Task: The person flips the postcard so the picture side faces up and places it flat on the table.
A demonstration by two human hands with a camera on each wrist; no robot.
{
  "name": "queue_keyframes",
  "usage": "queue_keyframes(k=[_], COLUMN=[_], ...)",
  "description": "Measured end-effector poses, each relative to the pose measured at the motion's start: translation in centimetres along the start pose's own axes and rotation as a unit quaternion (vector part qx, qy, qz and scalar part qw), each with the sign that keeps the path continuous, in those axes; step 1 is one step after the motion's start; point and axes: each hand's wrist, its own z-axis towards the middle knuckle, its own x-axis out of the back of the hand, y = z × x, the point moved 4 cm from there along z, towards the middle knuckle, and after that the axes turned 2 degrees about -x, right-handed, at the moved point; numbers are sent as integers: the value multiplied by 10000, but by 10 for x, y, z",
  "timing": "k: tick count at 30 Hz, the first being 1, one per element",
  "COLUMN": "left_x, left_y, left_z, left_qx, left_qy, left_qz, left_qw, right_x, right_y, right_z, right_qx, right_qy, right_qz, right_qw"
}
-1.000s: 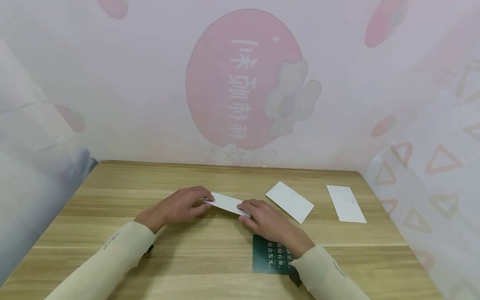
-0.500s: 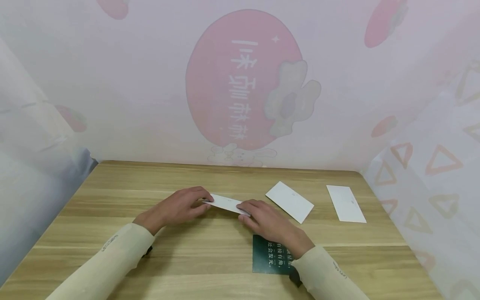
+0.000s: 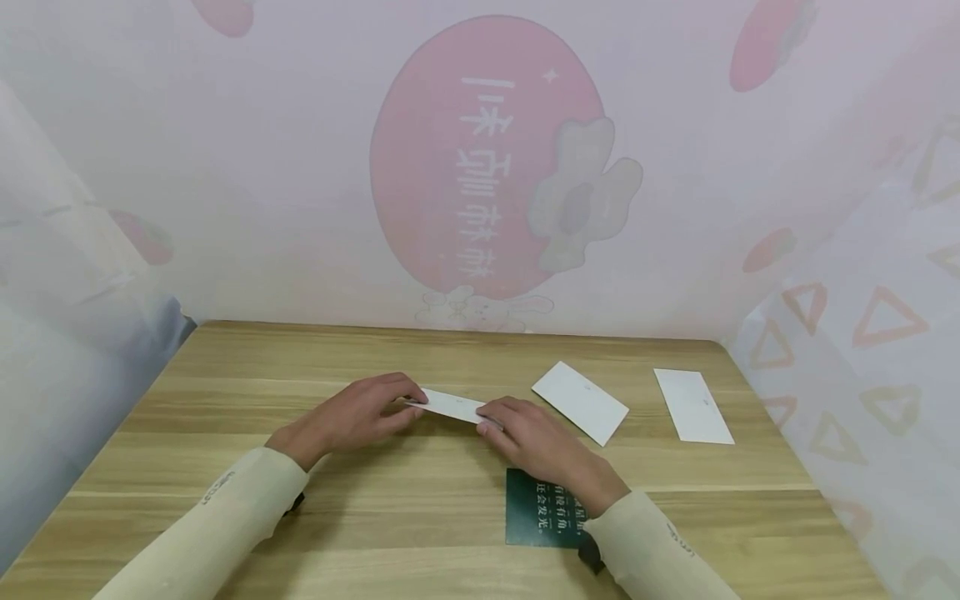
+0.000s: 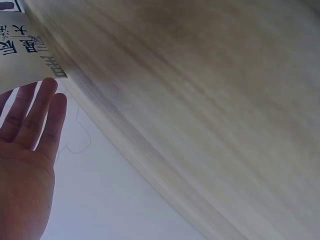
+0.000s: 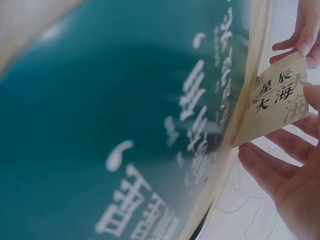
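A card is stretched between two hands above the middle of the table, its plain white face upward in the head view. My left hand pinches its left end with the fingertips and thumb. On the right end, my right hand grips it the same way. Seen from the right wrist, the card's underside is cream with dark Chinese characters. Below my right forearm lies a dark green card with white characters, partly hidden by the wrist and sleeve.
Two white cards lie face down to the right: a tilted one near my right hand and another nearer the table's right edge. The wooden table meets a printed curtain at its back edge.
The held card has tilted slightly, so its white face looks narrower. Both hands stay almost in place, and the cards on the table have not moved.
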Motion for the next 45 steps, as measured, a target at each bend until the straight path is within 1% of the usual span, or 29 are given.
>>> queue_keyframes(k=[8,13,19,25,36,45], left_x=[1,1,0,1,1,3], left_y=[1,0,-1,-2,-3,-2], left_z=[0,0,-1,-1,-1,-2], left_qx=[-5,-14,-9,-25,24,163], left_qy=[24,45,64,120,174,181], left_qz=[-51,-49,-90,-158,-261,-268], left_qw=[10000,10000,9999,9998,9995,9993], right_x=[4,4,4,6,8,10], right_y=[-1,-1,0,-1,-3,-4], right_z=[1,1,1,3,3,4], right_qx=[8,-2,-119,-140,-267,-281], right_qy=[241,264,220,389,542,664], right_qz=[-45,-1,82,178,71,20], right_qw=[9997,9997,9997,9990,9981,9974])
